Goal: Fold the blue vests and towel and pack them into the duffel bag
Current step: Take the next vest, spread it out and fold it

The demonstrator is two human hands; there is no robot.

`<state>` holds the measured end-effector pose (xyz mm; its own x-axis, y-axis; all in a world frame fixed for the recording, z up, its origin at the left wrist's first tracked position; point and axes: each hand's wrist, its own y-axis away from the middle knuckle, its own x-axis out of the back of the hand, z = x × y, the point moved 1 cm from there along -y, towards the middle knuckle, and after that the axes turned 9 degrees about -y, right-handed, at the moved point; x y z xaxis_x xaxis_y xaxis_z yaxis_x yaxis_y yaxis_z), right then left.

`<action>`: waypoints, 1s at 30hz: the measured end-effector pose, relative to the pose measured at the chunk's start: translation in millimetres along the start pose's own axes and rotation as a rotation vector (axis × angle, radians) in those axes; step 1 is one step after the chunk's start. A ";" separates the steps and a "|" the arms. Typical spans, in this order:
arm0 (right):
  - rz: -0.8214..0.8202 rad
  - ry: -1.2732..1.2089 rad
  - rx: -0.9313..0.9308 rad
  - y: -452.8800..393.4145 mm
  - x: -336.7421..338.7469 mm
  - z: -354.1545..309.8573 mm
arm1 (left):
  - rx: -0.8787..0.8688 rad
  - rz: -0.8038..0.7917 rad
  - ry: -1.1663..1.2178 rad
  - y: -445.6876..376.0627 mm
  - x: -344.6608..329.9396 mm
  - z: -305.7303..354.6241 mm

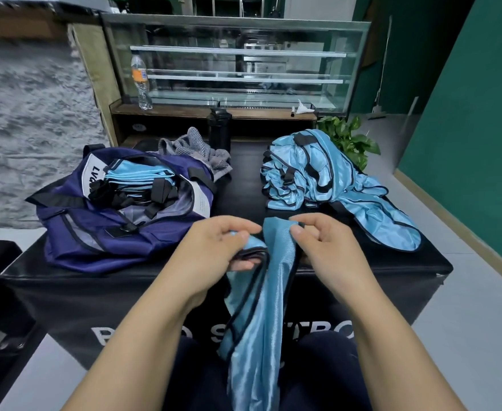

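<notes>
Black tabletop [244,173] carrying everything, dark shaker bottle [220,129] standing at its far edge, clear plastic bottle [141,81] standing on the wooden ledge, glass display case [238,60] sitting behind, leafy plant [349,137] showing at right, green wall [466,114] rising beyond.

One navy fabric duffel bag [119,232], one grey striped towel [193,149], one clear plastic bottle [141,81], one black flask [219,129], two bare hands [217,247].
</notes>
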<state>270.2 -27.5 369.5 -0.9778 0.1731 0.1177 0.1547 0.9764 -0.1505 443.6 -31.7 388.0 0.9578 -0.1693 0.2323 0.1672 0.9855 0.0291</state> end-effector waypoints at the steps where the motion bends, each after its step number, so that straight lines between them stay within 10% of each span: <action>1: -0.024 -0.028 0.004 1.2 -2.4 -1.5 | -0.008 -0.052 0.000 1.5 -3.8 1.2; 6: -0.066 -0.073 0.076 4.4 -6.1 -7.8 | -0.213 -0.200 -0.129 2.4 -8.4 1.4; 17: -0.169 -0.093 0.093 12.2 -8.0 -16.5 | -0.365 0.161 -0.715 1.2 -11.9 6.2; 30: -0.307 -0.104 0.101 18.9 -5.7 -20.3 | -0.406 0.349 -0.757 0.3 -9.1 -2.0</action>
<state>281.5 -7.5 386.0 -0.9866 -0.1460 0.0726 -0.1587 0.9623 -0.2211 435.4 -29.9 383.9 0.5852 0.3298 0.7408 0.1040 0.8755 -0.4719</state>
